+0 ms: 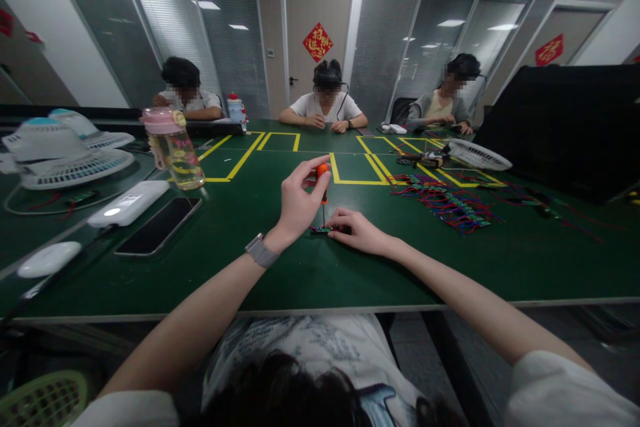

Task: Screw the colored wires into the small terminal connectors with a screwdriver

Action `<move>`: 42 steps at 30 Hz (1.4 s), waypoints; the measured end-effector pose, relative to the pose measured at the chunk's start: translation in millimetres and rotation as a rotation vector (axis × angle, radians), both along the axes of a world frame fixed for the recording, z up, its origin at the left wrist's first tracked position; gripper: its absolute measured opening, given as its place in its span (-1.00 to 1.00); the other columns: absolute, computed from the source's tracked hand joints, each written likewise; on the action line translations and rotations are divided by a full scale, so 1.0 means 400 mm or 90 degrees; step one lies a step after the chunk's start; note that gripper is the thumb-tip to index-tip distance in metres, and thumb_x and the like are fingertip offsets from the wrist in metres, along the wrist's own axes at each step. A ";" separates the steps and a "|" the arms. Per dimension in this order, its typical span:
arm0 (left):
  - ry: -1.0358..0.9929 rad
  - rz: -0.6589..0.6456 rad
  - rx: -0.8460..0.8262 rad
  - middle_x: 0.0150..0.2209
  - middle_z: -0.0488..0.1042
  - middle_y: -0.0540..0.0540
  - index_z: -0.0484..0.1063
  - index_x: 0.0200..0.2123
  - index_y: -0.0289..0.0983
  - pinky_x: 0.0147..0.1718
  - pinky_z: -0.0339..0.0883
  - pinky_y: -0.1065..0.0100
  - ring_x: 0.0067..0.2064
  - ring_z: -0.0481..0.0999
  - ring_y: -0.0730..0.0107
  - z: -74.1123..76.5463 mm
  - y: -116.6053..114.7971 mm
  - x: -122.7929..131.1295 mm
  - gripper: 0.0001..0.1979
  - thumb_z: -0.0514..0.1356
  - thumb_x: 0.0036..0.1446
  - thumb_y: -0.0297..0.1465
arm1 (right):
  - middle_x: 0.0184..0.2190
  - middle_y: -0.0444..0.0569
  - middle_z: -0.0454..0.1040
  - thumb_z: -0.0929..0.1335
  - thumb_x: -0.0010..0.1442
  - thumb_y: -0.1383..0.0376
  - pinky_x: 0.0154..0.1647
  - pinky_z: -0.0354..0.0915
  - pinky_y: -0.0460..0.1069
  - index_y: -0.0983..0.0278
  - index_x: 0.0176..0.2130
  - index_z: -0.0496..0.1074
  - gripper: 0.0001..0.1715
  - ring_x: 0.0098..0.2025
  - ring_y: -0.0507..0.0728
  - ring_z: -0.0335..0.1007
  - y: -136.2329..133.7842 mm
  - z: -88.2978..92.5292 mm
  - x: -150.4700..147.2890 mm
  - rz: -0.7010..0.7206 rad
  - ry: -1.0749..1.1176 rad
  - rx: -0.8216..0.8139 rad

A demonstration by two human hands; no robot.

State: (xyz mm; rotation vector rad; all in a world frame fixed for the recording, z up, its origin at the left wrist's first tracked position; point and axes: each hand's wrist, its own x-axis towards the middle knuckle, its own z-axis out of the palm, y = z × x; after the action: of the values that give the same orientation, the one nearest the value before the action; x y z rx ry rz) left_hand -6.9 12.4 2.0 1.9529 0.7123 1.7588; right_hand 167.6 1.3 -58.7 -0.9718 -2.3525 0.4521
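Note:
My left hand [298, 199], with a grey watch on its wrist, pinches the orange handle of a small screwdriver [323, 181] that stands upright. Its tip rests on a small circuit board [321, 229] lying on the green table [310, 267]. My right hand [354, 228] lies low on the table with its fingers closed on the right end of that board, holding it down.
At the left lie a black phone [159, 225], a white power bank [130, 203], a white oval case [49, 259], a pink-lidded bottle [173, 147] and white fans [70, 157]. Coloured wired boards [445, 203] pile up at the right. Three people sit at the far side.

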 end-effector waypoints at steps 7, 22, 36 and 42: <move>0.028 0.032 0.038 -0.08 0.42 -0.12 0.50 -0.05 -0.16 -0.22 0.45 0.39 -0.12 0.49 0.39 0.001 0.001 -0.005 -0.75 0.15 0.21 -0.35 | -0.31 -0.02 0.37 0.34 0.22 0.33 -0.27 0.28 -0.05 0.32 -0.10 0.53 -0.74 -0.35 0.04 0.30 0.000 0.000 -0.001 -0.002 0.002 -0.005; 0.043 0.037 0.032 -0.07 0.43 -0.12 0.48 -0.02 -0.17 -0.18 0.45 0.40 -0.09 0.48 0.39 0.001 0.003 -0.005 -0.71 0.20 0.18 -0.35 | -0.41 -0.11 0.38 0.38 0.14 0.33 -0.39 0.24 -0.09 0.30 -0.19 0.46 -0.81 -0.43 0.01 0.29 0.002 -0.015 0.001 -0.032 0.057 0.005; 0.028 0.051 0.025 -0.19 0.42 -0.07 0.48 -0.05 -0.20 -0.30 0.44 0.46 -0.22 0.46 0.45 0.003 0.001 -0.003 -0.70 0.27 0.10 -0.39 | -0.42 -0.08 0.43 0.36 0.16 0.34 -0.39 0.28 -0.10 0.30 -0.25 0.49 -0.88 -0.43 0.01 0.34 -0.013 -0.006 0.000 -0.018 0.061 0.061; 0.004 -0.025 -0.008 0.00 0.39 -0.14 0.40 0.06 -0.17 -0.22 0.47 0.39 -0.12 0.49 0.42 -0.004 0.006 -0.002 -0.68 0.04 0.28 -0.39 | -0.44 -0.09 0.42 0.36 0.16 0.37 -0.42 0.26 -0.11 0.29 -0.29 0.50 -0.90 -0.45 0.00 0.32 -0.009 -0.009 0.000 -0.027 0.044 0.062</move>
State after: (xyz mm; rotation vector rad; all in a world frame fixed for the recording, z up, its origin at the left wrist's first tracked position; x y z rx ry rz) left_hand -7.7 14.9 0.5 1.9525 0.6805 1.7210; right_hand 167.4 -2.2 -62.5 -0.9430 -2.2654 0.3454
